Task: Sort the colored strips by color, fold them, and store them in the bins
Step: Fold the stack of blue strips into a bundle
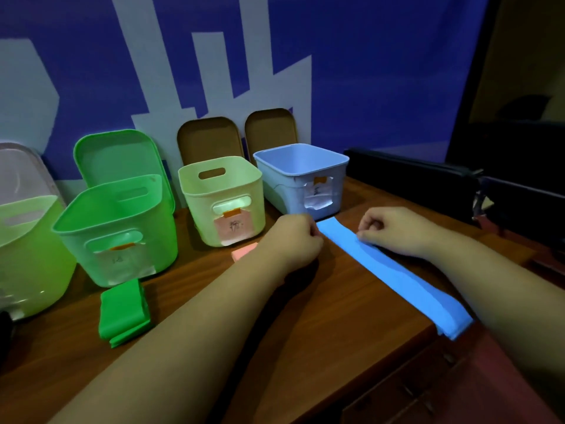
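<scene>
Both hands are down on the blue strip [397, 280] right now. The left hand [298, 237] is curled tight, its fingertips nipping the strip's far left corner. The right hand [394, 229] is curled too, thumb and fingers pinching the opposite side of that same far end. Neither hand is slack, and each has a grip on the strip.

The strip lies flat on the tabletop [321, 316]. Its long axis runs from just in front of the blue bin [301, 179] back toward the tabletop's near right edge, where the near end looks doubled over in layers right at the edge.

Along the far edge, the pale bin [223, 197] stands left of the blue one, then the green bin [119, 228]. Folded green strips [123, 313] lie just before the green bin. A pink strip [244, 250] sits before the pale bin, partly hidden by the left forearm.
</scene>
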Available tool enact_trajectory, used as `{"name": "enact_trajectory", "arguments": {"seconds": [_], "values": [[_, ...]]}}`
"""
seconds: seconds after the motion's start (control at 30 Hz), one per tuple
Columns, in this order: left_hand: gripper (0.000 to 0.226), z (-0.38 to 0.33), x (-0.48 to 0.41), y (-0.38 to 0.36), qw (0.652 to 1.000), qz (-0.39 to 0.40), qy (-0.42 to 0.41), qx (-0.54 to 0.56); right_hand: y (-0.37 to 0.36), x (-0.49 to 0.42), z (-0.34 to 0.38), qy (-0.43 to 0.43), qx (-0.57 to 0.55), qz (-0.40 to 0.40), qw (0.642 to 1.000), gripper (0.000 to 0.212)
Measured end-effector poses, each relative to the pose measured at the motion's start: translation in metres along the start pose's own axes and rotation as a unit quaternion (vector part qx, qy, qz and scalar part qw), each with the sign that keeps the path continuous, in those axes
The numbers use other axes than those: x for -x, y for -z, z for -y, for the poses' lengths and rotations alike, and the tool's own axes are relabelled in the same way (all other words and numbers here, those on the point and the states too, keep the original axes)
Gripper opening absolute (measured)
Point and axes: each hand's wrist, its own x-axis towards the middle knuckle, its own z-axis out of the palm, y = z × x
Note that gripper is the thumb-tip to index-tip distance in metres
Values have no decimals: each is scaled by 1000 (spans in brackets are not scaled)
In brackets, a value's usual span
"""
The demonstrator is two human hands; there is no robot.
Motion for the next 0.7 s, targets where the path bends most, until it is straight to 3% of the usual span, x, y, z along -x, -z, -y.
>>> {"name": "enact_trajectory", "arguments": {"seconds": [0.13, 0.23, 0.37, 0.7], "values": [[23, -14, -42, -31, 997, -15, 78, -1, -12, 2, -23, 25, 6, -12, 1000, 19], [45, -19, -50, -59, 988, -26, 148, -35, -13, -1, -25, 23, -6, -25, 999, 19], [45, -17, -50, -74, 985, -84, 128, -74, -16, -2, -29, 27, -10, -33, 999, 20], [15, -15, -51, -74, 986, -159, 40, 40, -17, 4, -27, 18, -17, -39, 999, 15]]}}
